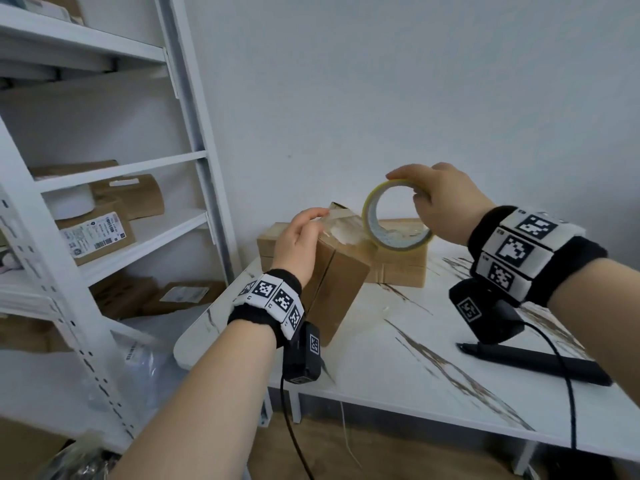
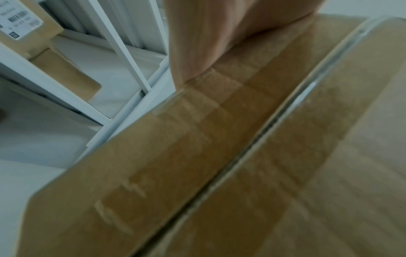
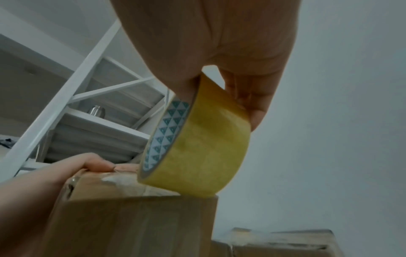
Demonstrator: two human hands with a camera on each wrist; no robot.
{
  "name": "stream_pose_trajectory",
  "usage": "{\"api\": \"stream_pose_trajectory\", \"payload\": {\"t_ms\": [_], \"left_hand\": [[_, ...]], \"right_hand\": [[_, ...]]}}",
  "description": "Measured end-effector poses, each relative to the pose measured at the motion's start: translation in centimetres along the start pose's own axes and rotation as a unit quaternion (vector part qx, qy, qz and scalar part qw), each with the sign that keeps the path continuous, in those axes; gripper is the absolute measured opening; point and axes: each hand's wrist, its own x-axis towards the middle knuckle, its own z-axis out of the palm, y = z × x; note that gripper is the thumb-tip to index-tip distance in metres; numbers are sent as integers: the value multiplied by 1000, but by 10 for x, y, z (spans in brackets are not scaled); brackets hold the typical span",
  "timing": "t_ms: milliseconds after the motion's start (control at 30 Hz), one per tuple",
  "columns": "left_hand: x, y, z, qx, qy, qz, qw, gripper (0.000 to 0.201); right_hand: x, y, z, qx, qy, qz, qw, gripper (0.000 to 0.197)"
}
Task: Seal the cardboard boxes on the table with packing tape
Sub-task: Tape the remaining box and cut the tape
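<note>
A tall cardboard box [image 1: 339, 282] [image 2: 219, 173] [image 3: 131, 226] stands on the white table [image 1: 433, 382] with its flap seam facing me. My left hand [image 1: 301, 237] [image 2: 208, 43] [image 3: 87, 165] lies over its top left edge, fingers bent onto the top, where they press the end of a clear tape strip [image 1: 346, 226]. The strip runs right to a yellow-edged tape roll [image 1: 370, 209] [image 3: 197, 147], which my right hand [image 1: 440, 199] [image 3: 219, 43] grips from above, upright over the box's right top edge. Older tape covers the face in the left wrist view.
A flatter cardboard box [image 1: 398, 268] [image 3: 285, 243] lies behind, against the wall. A black stand [image 1: 526, 362] with a cable sits on the table's right part. White shelves [image 1: 121, 168] with labelled parcels [image 1: 97, 233] stand close on the left.
</note>
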Motion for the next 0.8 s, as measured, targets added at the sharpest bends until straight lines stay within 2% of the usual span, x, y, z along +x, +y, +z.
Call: {"api": "stream_pose_trajectory", "payload": {"t_ms": [100, 200, 300, 367, 467, 633, 733, 767, 800], "left_hand": [[0, 2, -1, 3, -1, -7, 1000, 32], [2, -4, -10, -5, 8, -35, 999, 35], [11, -30, -19, -27, -2, -115, 993, 35], [19, -46, -21, -18, -4, -139, 990, 29], [10, -21, -23, 20, -4, -92, 996, 29], [6, -12, -24, 91, 28, -12, 995, 36], [5, 2, -25, 216, 17, 24, 976, 34], [2, 9, -23, 257, -5, 26, 966, 32], [0, 14, -19, 309, -42, 22, 950, 42]], "right_hand": [[-12, 6, -2, -9, -21, 3, 1000, 58], [-27, 14, 1, -95, -94, 15, 991, 65], [-43, 12, 18, -115, -130, 8, 985, 66], [-49, 10, 34, -123, -141, -7, 982, 67], [-50, 8, 42, -153, -155, -13, 976, 69], [-56, -2, 48, -186, -180, -11, 966, 81], [-55, -6, 53, -194, -191, -4, 962, 81], [-55, -6, 53, -194, -195, -3, 962, 81], [-54, -7, 53, -193, -198, -1, 961, 81]]}}
